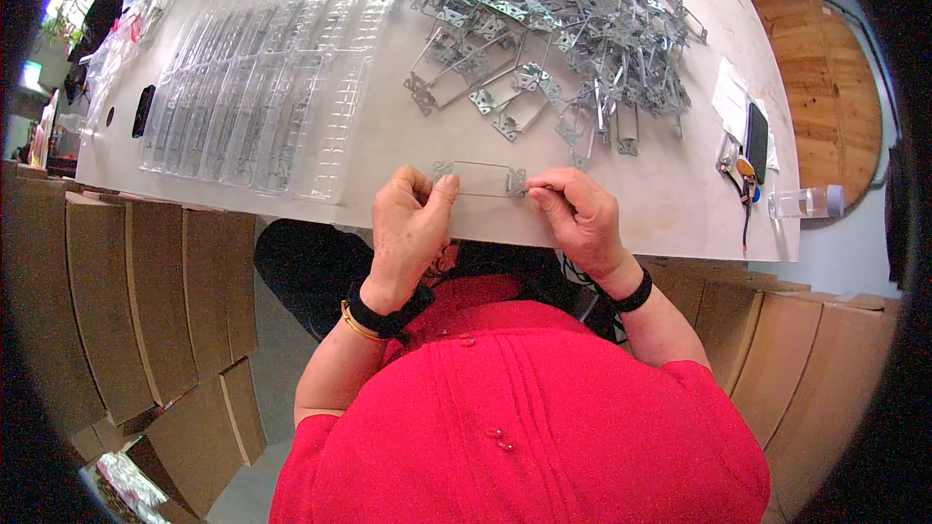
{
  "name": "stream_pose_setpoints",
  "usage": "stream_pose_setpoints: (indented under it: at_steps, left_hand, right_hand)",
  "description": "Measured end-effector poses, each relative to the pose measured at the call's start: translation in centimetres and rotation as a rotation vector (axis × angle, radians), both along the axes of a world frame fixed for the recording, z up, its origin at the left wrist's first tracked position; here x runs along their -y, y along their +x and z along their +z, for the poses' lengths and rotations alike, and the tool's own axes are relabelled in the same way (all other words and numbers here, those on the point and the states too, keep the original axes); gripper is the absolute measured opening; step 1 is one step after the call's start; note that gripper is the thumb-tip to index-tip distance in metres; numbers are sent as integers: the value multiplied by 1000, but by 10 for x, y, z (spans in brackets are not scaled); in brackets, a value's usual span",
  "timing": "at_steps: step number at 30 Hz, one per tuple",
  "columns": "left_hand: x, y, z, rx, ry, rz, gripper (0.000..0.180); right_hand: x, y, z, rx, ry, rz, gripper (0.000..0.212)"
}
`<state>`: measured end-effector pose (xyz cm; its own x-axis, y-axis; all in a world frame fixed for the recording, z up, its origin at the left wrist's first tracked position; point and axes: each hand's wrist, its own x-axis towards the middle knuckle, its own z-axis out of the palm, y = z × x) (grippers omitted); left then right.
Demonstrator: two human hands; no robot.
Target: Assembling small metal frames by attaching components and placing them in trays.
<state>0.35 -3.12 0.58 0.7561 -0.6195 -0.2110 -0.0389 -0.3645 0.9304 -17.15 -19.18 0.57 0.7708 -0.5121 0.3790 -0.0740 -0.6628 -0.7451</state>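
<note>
Near the front edge of the white table, a metal bracket [482, 180] with two thin rods between perforated end plates is stretched between my hands. My left hand [408, 228] pinches its left end between thumb and fingers. At the other end, my right hand [584, 216] is closed with thumb and fingertips on the right plate. Beyond my hands lies a large heap of similar metal brackets [582, 29], with a few loose ones on its near side. To the left, a clear plastic tray [335, 126] with long compartments holds several metal pieces.
On the right of the table [670, 204] are a dark phone [756, 141], a small tool with an orange part [745, 167] and a clear bottle [806, 203]. A small black object [144, 111] lies left of the tray. Cardboard boxes [102, 291] stand below on both sides.
</note>
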Motion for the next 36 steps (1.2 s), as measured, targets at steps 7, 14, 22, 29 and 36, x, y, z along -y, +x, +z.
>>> stream_pose_setpoints:
  at_steps: [7,14,22,29,36]
  left_hand:
    - [-1,0,0,-35,-23,-24,33]
    - [-2,1,-4,3,-19,-29,33]
    - [0,2,-8,66,21,-28,33]
    - [0,3,-13,109,8,-38,33]
    - [0,2,-10,79,7,-23,33]
  right_hand:
    - [0,1,2,8,-20,2,10]
    - [0,1,3,-11,-31,24,12]
    - [0,3,5,30,-61,86,14]
    - [2,0,-1,-4,-8,59,16]
    - [1,2,4,11,-17,41,14]
